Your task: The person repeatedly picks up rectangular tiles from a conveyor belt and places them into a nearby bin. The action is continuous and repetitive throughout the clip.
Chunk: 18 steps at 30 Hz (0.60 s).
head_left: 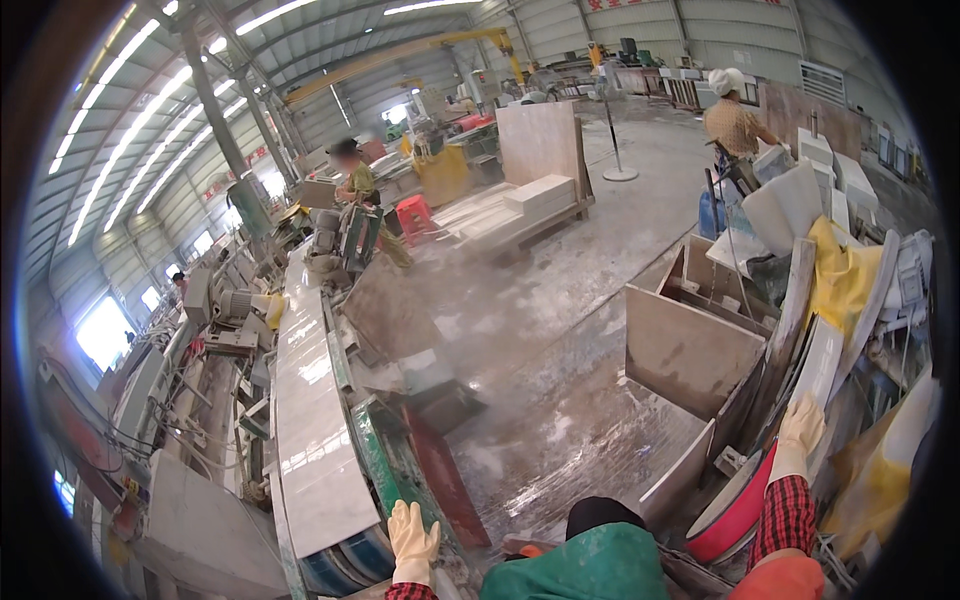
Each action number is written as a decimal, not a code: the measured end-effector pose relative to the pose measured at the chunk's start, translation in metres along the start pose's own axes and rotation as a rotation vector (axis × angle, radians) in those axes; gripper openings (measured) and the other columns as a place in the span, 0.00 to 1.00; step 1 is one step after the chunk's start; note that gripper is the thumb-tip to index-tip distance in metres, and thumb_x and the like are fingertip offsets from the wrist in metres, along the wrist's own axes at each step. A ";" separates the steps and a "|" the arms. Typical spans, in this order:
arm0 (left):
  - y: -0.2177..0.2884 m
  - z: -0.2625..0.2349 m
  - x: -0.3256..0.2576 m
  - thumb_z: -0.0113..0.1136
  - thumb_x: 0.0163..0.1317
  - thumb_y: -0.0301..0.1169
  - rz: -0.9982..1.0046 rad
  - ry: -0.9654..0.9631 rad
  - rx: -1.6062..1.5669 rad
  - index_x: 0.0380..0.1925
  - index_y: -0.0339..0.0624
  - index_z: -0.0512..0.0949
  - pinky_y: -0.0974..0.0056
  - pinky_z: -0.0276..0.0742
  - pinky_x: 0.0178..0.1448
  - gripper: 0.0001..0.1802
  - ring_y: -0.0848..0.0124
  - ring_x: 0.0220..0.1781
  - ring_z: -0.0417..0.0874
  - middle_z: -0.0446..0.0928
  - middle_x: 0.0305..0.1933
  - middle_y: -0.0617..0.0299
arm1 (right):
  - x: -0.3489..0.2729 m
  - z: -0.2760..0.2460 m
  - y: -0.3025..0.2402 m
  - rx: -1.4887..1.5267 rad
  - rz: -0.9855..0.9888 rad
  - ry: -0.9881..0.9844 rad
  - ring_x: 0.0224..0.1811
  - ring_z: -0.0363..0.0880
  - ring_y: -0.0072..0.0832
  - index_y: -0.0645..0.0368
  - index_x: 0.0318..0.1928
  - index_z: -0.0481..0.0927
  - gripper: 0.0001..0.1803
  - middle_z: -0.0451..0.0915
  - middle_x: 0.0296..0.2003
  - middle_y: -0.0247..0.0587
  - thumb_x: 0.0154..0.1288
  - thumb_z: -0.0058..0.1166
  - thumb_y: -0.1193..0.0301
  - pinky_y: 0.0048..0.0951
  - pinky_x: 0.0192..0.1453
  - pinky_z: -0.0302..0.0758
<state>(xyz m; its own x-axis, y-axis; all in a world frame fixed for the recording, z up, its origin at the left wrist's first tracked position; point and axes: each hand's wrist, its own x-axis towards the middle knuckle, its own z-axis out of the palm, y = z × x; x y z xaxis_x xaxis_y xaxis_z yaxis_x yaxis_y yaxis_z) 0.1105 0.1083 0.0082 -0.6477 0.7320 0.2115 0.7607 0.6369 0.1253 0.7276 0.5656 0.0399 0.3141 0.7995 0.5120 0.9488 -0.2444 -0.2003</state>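
My left hand [412,542], in a cream rubber glove, has its fingers stretched out and apart, with nothing in it. It is beside the near right corner of a long, glossy pale stone slab [318,440] lying on a belt machine at the left. My right hand [801,430], gloved alike, lies with fingers extended at the near end of a narrow white stone strip [822,360] on the right-hand machine. Whether its palm bears on the strip is hidden. Below that wrist curves a red-edged wheel or drum [735,515].
Brown panels form an open box [690,345] right of centre. Pale slabs [545,195] lie on a low pallet beyond, before an upright board [540,145]. One co-worker [738,125] stands far right, another [358,180] by the left machine. The concrete floor [500,330] looks wet.
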 end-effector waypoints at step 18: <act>0.010 -0.003 0.003 0.71 0.56 0.41 0.005 0.069 -0.021 0.64 0.34 0.71 0.44 0.57 0.79 0.38 0.40 0.76 0.64 0.63 0.74 0.34 | 0.029 -0.028 -0.012 -0.073 -0.015 -0.305 0.61 0.77 0.50 0.54 0.57 0.83 0.25 0.81 0.56 0.52 0.74 0.51 0.49 0.51 0.64 0.73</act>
<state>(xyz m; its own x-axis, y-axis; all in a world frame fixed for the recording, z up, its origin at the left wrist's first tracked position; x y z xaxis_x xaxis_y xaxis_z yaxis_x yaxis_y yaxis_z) 0.1161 0.1162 0.0133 -0.6400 0.7162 0.2782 0.7651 0.6274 0.1447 0.7258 0.5763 0.0800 0.2855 0.9284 0.2377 0.9566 -0.2612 -0.1289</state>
